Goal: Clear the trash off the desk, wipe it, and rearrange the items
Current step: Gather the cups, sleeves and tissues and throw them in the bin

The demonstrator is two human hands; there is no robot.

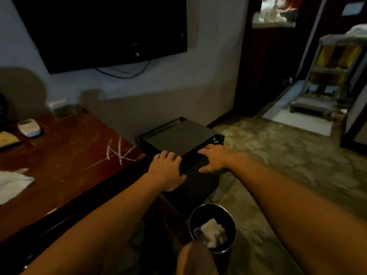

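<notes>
A knee (195, 259) is being seen at the bottom edge, partly in front of a round black trash bin (230, 223) standing on the patterned floor (288, 165). Crumpled white paper (213, 232) is being held inside the bin.

Both bare forearms are being extended forward over the bin toward a black box-shaped unit (178, 133), possibly a small fridge, standing on the floor just beside the right end of the desk (69, 155). The near top edge of the unit is being gripped by the left hand (166, 171): fingers curled over the top, thumb down on the front face. The same edge is being touched farther right by the right hand (215, 158), fingers laid on top and thumb spread on the front; whether it is clamped cannot be told, the fingers looking fairly straight.

The desk, dark reddish wood with pale scratches (119, 153) near its right corner, is being occupied by a white cloth (14, 185) lying at the near left edge. Farther back on it, a white remote-like device (29, 127) and a yellowish flat item (8, 139) are being seen, blurred. At the back edge a small greenish box (62, 110) is standing against the wall.

A dark television (103, 28) is being shown mounted on the wall above, with cables (127, 72) hanging below. Far right, through a doorway, a housekeeping cart (333, 72) is being seen.
</notes>
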